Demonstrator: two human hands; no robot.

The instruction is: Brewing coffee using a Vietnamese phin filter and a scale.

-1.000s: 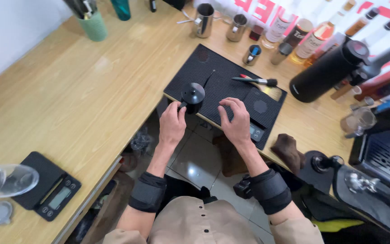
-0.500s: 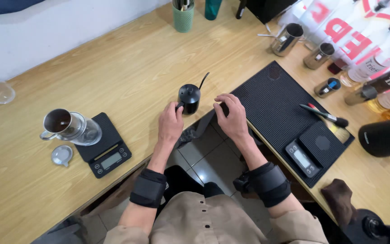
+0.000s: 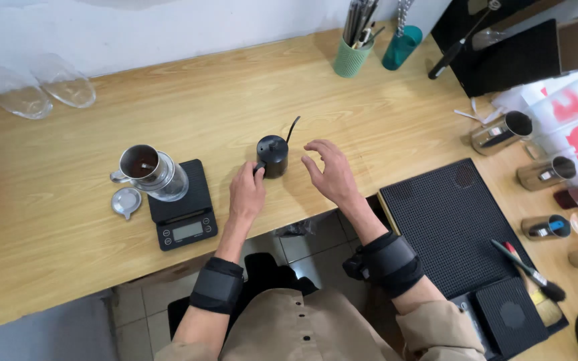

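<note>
Hands, two, bare, each with a black band on the forearm.

Left hand (image 3: 247, 194): fingers curled round the handle of a small black kettle (image 3: 272, 156), gripping it at its near left side. Kettle stands upright on the wooden counter (image 3: 382, 127), lid on, thin curved spout rising from its far right side.

Right hand (image 3: 329, 175): spread wide, fingers loosely fanned, holding nothing; it hovers just to the right of the kettle, apart from it.

Items to the left of the left hand: black digital scale (image 3: 182, 214), flat on the counter, readout on its near edge; clear glass server (image 3: 150, 172) standing on the scale's far left part, dark contents visible inside; small round metal lid (image 3: 126, 201) lying just left of the scale, touching or nearly touching it, cannot tell which. Two clear glass pieces (image 3: 38, 87) lie well beyond, far left by the wall.

Items beyond the hands, by the wall: green cup of utensils (image 3: 352, 57); teal cup (image 3: 401, 47) just to its right.

Items to the right of the right hand: black ribbed mat (image 3: 449, 220); a brush with dark handle (image 3: 526, 269) lying on the mat's right edge; three small metal cups (image 3: 503, 130) standing farther right, beyond the mat.
</note>
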